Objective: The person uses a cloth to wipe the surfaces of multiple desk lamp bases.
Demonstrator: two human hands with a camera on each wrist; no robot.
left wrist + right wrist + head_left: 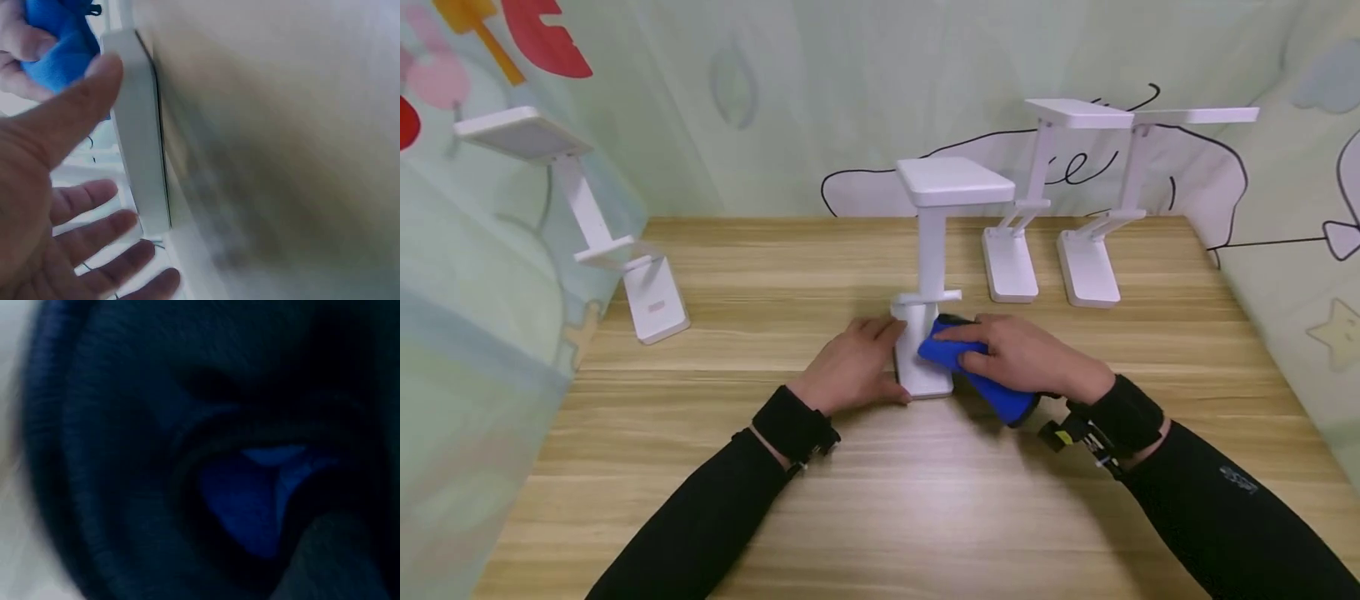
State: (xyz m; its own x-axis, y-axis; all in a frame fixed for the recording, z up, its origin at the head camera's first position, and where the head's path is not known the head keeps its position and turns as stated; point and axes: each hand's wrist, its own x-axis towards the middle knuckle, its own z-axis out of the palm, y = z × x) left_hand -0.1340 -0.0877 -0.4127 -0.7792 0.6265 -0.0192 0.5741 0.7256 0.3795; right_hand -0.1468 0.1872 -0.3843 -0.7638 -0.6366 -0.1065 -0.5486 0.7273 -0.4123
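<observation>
In the head view, a white desk lamp (931, 250) stands upright mid-table, its base between both hands. My left hand (857, 367) touches the left side of that base (917, 367). The left wrist view has the thumb (94, 87) against the base's edge, with the other fingers spread and fairly straight alongside. A blue cloth (996, 392) with a dark border is pinched in my right hand (1026, 354), its folded end against the base's right side. Dark and blue fabric (244, 500) fills most of the right wrist view and hides the fingers.
Two more white lamps, the nearer-centre lamp (1011, 258) and the far-right lamp (1090, 267), stand at the back right. Another lamp (655, 300) stands at the left edge. A patterned curtain (790, 100) hangs behind the wooden table (760, 275).
</observation>
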